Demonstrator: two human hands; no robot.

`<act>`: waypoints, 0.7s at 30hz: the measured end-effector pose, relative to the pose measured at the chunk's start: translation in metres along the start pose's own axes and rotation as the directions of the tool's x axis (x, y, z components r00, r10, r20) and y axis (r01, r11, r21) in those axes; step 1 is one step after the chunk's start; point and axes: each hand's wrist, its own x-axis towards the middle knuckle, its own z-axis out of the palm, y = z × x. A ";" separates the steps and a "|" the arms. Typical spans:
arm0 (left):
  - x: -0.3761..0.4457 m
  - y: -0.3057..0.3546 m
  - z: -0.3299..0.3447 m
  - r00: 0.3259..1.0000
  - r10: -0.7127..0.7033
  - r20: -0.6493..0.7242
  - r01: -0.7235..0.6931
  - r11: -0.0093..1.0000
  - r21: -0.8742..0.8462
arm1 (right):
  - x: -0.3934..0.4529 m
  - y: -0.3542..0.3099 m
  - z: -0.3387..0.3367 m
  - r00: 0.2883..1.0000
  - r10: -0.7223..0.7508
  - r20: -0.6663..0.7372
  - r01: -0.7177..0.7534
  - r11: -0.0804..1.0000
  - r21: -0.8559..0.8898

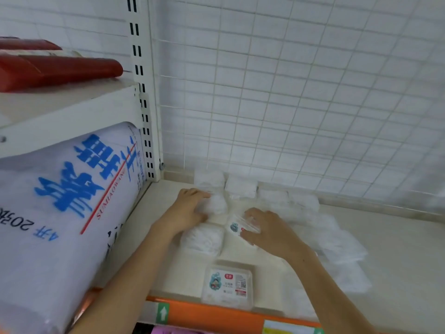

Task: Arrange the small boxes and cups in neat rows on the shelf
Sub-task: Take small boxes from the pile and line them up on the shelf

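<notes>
Several small clear boxes of white contents lie on the cream shelf (397, 249). My left hand (189, 208) grips one white box (216, 204) in the left column. Just in front of it lies another white box (202, 238). My right hand (267, 229) holds a tilted clear box (237, 226) with a printed label, beside the left column. A labelled clear box (227, 286) rests flat near the shelf's front edge. Two more boxes (240, 186) stand at the back against the grid, and a loose spread of white boxes (337, 242) lies to the right.
A white wire grid (301, 92) backs the shelf. A large white sack with blue print (67, 208) leans on the left, under a side shelf holding red packs (55, 68). An orange strip (216, 317) runs along the shelf's front edge.
</notes>
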 end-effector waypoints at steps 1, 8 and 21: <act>-0.003 -0.002 0.000 1.000 0.015 -0.012 -0.015 1.000 -0.009 | 0.002 0.002 -0.002 1.000 0.020 -0.009 -0.019 0.996 0.090; -0.036 -0.004 -0.012 0.985 -0.152 -0.079 0.099 0.883 -0.460 | 0.010 0.008 -0.011 1.000 0.010 -0.023 -0.002 0.938 0.348; -0.055 -0.015 -0.009 0.959 -0.125 -0.255 0.079 0.980 -0.182 | 0.022 -0.007 0.013 0.989 -0.135 0.065 0.145 0.970 -0.195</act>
